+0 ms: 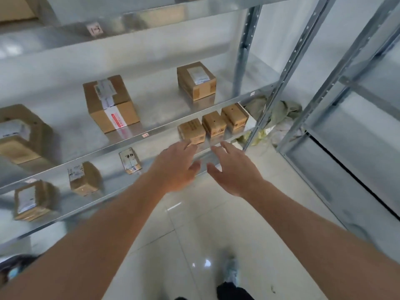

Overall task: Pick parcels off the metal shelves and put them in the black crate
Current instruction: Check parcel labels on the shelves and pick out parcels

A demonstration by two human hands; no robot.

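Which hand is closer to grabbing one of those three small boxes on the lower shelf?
Left, probably. The left hand has open fingertips right at the nearest small box; the right hand, also open, sits further from the row.

- Box (19, 135) at left, cut by the frame edge and blurred.
- Labels on shelf parcels (82, 178) too smeared to read.
- Bottom-left dark shape (13, 269) unidentifiable.
- Front of small carton (191, 131) partly covered by left hand (175, 167).
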